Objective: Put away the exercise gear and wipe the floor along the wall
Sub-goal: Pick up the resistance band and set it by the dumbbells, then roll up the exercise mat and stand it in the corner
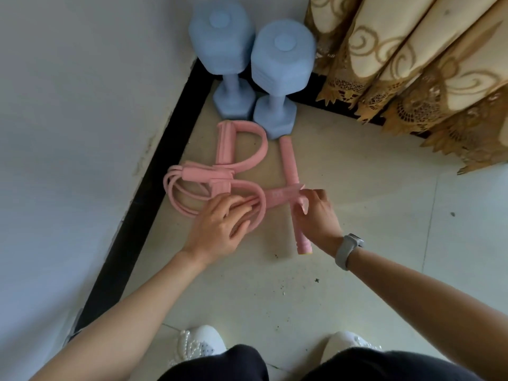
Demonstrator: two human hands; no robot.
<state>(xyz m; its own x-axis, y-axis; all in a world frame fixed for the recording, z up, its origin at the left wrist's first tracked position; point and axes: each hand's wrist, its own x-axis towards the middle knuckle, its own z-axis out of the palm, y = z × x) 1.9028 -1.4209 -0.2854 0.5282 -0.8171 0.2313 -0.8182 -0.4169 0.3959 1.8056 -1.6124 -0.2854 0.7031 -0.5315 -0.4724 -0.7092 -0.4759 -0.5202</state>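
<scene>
A pink pull-rope exerciser [236, 160] lies on the tiled floor in the room corner, its loops and tubes bunched at the left and its long foam handle bar [288, 160] running down the right. My left hand [220, 229] lies on the bunched tubes, fingers curled round them. My right hand [316, 213] pinches the flat strap where it meets the handle bar. Two blue dumbbells [277, 78] stand upright side by side in the corner just behind the exerciser.
A white wall with a black skirting board [154, 188] runs along the left. A beige and gold lace curtain [412, 64] hangs at the back right. Crumbs and dark specks [316, 280] are scattered on the floor [357, 215] near my white shoes [200, 342].
</scene>
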